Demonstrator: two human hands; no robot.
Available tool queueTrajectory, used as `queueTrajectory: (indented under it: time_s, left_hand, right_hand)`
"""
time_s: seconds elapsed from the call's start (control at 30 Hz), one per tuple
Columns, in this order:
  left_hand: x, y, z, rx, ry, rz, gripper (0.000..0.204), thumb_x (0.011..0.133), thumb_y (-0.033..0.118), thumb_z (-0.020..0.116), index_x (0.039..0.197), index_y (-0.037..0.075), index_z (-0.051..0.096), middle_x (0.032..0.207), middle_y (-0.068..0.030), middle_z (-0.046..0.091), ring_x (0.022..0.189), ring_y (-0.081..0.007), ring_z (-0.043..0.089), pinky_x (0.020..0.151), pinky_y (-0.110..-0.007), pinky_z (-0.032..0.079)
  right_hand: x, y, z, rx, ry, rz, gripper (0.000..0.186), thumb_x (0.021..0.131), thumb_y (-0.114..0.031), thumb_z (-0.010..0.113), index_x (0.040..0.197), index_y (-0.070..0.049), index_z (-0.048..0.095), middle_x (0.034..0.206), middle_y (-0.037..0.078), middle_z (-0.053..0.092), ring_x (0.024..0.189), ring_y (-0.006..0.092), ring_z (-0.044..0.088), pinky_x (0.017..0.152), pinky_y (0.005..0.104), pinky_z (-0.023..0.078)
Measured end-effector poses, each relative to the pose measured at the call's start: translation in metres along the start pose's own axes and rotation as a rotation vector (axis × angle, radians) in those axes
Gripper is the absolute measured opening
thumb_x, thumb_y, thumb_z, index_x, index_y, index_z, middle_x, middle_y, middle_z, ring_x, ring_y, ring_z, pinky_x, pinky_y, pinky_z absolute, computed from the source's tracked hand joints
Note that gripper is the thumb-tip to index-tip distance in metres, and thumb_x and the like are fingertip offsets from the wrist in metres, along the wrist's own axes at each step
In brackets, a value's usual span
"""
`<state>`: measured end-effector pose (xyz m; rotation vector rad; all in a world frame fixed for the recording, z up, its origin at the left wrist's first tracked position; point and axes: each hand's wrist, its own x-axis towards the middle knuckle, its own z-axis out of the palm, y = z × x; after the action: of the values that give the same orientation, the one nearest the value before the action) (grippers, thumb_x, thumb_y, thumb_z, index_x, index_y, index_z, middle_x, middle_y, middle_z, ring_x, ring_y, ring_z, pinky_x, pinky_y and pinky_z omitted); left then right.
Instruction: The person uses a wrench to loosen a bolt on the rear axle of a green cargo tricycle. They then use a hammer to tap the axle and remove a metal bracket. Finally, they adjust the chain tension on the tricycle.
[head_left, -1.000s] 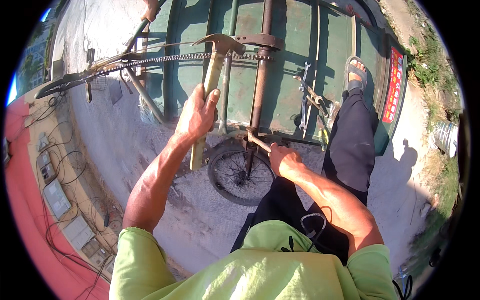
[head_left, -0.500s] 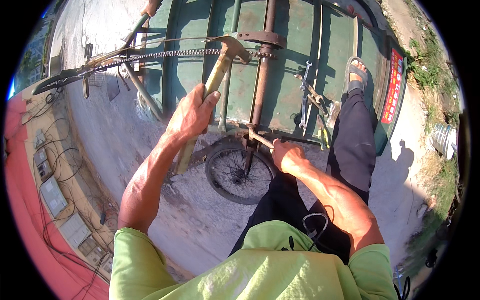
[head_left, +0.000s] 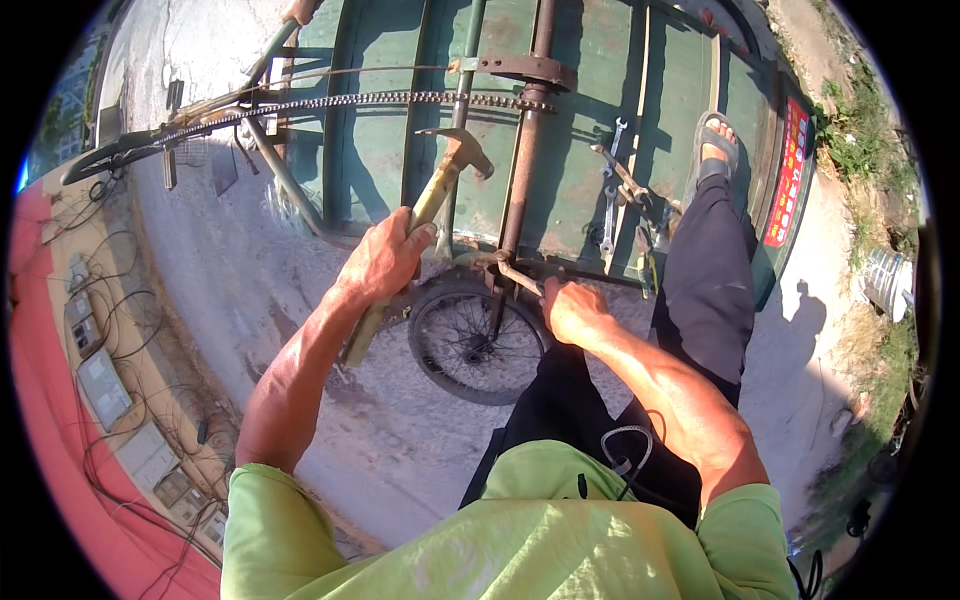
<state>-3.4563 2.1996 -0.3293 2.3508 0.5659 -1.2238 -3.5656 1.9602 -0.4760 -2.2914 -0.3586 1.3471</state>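
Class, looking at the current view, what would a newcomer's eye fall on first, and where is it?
Probably the claw hammer, left of centre in the left hand, its head seen against the green panel. Next, the spoked wheel below that panel, near the right hand gripping a tan bar. Then the long chain stretching across the upper left.

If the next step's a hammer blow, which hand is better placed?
Probably your left hand: it grips the hammer, while your right hand is occupied with a brownish tool near the wheel.
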Motion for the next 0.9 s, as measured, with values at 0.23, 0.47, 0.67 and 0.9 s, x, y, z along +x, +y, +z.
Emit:
queueTrajectory:
  time_s: [0.23,0.47,0.67,0.9]
  left_hand:
    - [0.024,-0.067,0.085,0.343,0.006,0.239,0.040,0.102,0.038,0.052,0.099,-0.001,0.052,0.072,-0.0170,0.064,0.068,-0.0303,0.067,0.068,-0.043,0.052]
    - [0.025,-0.028,0.042,0.165,0.002,0.244,0.038,0.103,0.036,0.050,0.096,-0.001,0.052,0.070,-0.0149,0.063,0.061,-0.0273,0.065,0.062,-0.041,0.051]
    - [0.037,-0.089,0.087,0.282,-0.174,0.090,0.040,0.099,0.040,0.054,0.107,0.000,0.059,0.076,-0.0158,0.067,0.070,-0.0285,0.068,0.068,-0.042,0.052]
    - [0.033,-0.038,0.041,0.104,-0.023,0.159,0.037,0.101,0.038,0.052,0.098,0.001,0.055,0.071,-0.0116,0.064,0.059,-0.0208,0.063,0.058,-0.038,0.050]
  right_hand:
    - [0.002,-0.009,-0.001,0.009,-0.047,0.011,0.030,0.095,-0.023,0.057,0.112,0.002,0.062,0.097,0.024,0.072,0.096,0.0386,0.071,0.085,0.0484,0.055]
    - [0.003,0.000,0.001,0.073,-0.074,0.065,0.031,0.097,-0.025,0.056,0.111,0.001,0.064,0.099,0.024,0.072,0.101,0.0383,0.070,0.087,0.0478,0.055]
    - [0.014,-0.001,-0.012,0.053,-0.080,0.021,0.031,0.096,-0.027,0.059,0.109,0.000,0.066,0.101,0.022,0.073,0.103,0.0365,0.070,0.088,0.0466,0.056]
    - [0.010,-0.007,-0.023,0.127,-0.159,0.088,0.038,0.098,-0.031,0.056,0.113,0.003,0.066,0.103,0.025,0.072,0.100,0.0404,0.070,0.087,0.0499,0.056]
